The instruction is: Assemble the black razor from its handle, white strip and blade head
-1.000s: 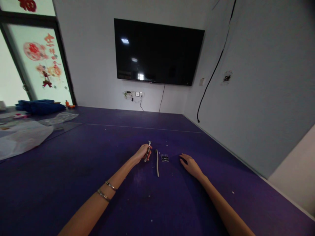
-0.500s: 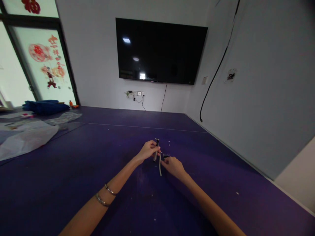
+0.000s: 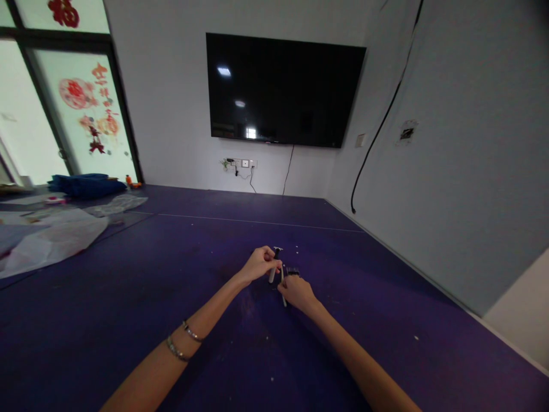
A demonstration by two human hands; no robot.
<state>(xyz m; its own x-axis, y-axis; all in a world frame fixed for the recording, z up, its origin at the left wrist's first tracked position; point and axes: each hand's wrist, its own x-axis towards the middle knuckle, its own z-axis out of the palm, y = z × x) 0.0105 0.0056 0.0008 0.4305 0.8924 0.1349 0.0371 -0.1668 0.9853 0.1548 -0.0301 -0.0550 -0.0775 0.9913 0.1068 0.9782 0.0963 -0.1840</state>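
My left hand is closed around a slim black-and-white tool with a T-shaped top, held roughly upright just over the purple surface. Beside it a thin pale strip, like a cord, runs downward; its upper end is at my left fingertips. The fingers of my right hand are closed on the strip lower down. Just beyond my right knuckles shows a small dark piece with a toothed edge; whether that hand touches it I cannot tell.
White scraps are scattered over the surface. Clear plastic sheeting and a dark blue cloth bundle lie at the left, with a small orange object beside the bundle. A black cable hangs along the right wall.
My right hand has shifted slightly lower along the pale strip, its fingers now in front of it. The tool in my left hand has tilted a little. The camera view has turned slightly left.
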